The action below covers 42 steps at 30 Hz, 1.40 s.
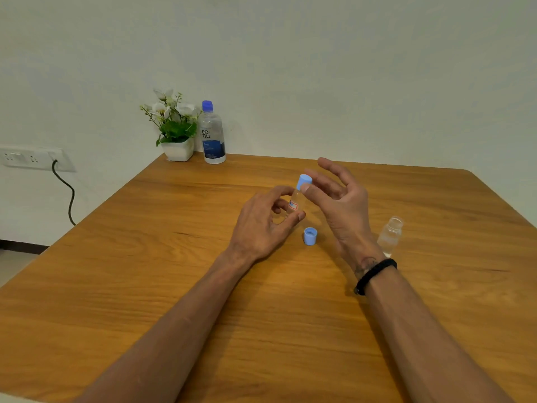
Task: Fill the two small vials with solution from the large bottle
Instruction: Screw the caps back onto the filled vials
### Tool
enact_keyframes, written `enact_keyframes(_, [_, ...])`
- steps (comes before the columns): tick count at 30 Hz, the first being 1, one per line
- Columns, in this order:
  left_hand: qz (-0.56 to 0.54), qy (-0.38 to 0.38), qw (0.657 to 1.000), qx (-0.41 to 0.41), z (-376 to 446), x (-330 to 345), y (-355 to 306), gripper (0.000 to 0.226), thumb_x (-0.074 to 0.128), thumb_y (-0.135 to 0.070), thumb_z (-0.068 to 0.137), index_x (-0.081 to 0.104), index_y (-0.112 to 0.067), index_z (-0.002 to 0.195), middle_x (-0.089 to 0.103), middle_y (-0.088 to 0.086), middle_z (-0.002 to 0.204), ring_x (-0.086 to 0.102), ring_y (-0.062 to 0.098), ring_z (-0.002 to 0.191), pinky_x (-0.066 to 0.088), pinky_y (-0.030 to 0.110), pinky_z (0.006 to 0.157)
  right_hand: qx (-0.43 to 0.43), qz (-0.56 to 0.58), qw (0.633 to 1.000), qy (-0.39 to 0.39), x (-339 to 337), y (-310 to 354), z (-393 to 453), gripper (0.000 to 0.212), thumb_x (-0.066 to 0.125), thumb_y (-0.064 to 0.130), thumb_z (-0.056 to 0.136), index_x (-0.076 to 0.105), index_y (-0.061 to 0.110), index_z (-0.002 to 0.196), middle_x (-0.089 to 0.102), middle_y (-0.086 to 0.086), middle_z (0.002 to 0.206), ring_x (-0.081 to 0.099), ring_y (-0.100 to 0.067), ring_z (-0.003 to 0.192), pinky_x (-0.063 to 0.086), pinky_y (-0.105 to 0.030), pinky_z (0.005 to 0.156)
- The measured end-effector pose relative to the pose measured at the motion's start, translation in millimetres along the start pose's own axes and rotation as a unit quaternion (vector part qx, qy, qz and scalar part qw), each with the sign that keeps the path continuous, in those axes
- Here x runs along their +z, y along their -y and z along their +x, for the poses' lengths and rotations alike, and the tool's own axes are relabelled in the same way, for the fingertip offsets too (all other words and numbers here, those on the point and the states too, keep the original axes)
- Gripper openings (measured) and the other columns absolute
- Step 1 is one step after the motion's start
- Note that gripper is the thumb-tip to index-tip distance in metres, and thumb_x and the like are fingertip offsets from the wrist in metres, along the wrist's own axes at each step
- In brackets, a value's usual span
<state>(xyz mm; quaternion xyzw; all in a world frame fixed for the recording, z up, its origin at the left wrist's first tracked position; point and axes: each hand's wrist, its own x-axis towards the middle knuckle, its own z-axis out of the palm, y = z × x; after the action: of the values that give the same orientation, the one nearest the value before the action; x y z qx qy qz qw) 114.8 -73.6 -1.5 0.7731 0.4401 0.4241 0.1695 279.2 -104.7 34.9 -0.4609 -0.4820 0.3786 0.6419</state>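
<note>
Wooden table [151,257]: bare top, far edge against a pale wall.

Large bottle [213,135]: upright at the far left corner, blue cap on, label reading "re-nu"; just beside a potted plant [174,126] in a white pot.

Capped vial [297,199]: clear, red-marked label, tilted, lifted off the table near its centre. Left hand [261,225] pinches its body between thumb and fingers. Right hand [338,205] has thumb tip against the vial's blue cap [304,181], other fingers loosely spread.

Open vial [390,235]: clear, uncapped, towards the right edge, behind the right wrist, which wears a black band [374,274].

Loose blue cap [310,236]: on the table, opening showing, between the two hands.
</note>
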Motion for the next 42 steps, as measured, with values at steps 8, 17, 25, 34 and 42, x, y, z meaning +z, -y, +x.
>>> enact_keyframes(8, [0.0,0.001,1.0,0.001,-0.7,-0.2,-0.6,0.053,0.074,-0.048,0.092,0.06,-0.029,0.139,0.068,-0.016,0.1,0.063,0.006,0.097,0.056,0.036,0.086,-0.016,-0.033,0.999,-0.026,-0.2,-1.9,0.7,0.056,0.094,0.02,0.079,0.071,0.025,0.13,0.08,0.004,0.11,0.074,-0.01,0.106,0.063,-0.028,0.091])
enact_keyframes(17, [0.004,0.002,1.0,-0.003,0.5,0.1,-0.8,0.053,0.074,-0.049,0.092,0.06,-0.028,0.139,0.069,-0.014,0.101,0.064,0.007,0.098,0.056,0.039,0.089,-0.002,-0.025,1.0,-0.017,0.5,-2.2,1.2,0.046,0.088,0.011,0.085,0.073,0.022,0.127,0.081,0.001,0.109,0.076,-0.013,0.107,0.064,-0.034,0.094])
enact_keyframes(25, [0.005,-0.004,1.0,-0.006,0.3,2.1,2.1,0.053,0.074,-0.051,0.091,0.06,-0.03,0.137,0.071,-0.014,0.102,0.064,0.007,0.098,0.056,0.044,0.091,0.004,-0.007,1.0,-0.016,-0.4,-2.7,2.2,0.046,0.085,0.007,0.088,0.071,0.02,0.13,0.082,0.002,0.108,0.076,-0.012,0.108,0.064,-0.036,0.095])
enact_keyframes(34, [0.012,0.007,1.0,-0.009,0.5,2.2,2.5,0.053,0.072,-0.052,0.092,0.059,-0.03,0.139,0.067,-0.018,0.101,0.064,0.006,0.099,0.055,0.044,0.093,-0.003,-0.011,1.0,-0.023,-0.3,-5.3,3.3,0.053,0.087,0.011,0.086,0.068,0.024,0.134,0.082,0.001,0.108,0.076,-0.014,0.109,0.062,-0.038,0.097])
enact_keyframes(42, [0.023,0.017,1.0,-0.005,-0.4,2.1,2.0,0.053,0.071,-0.052,0.093,0.06,-0.028,0.139,0.07,-0.016,0.103,0.062,0.006,0.1,0.053,0.04,0.092,-0.018,-0.032,0.999,-0.032,-0.5,-3.9,2.6,0.054,0.092,0.019,0.082,0.069,0.023,0.131,0.082,0.003,0.104,0.076,-0.007,0.102,0.058,-0.016,0.081])
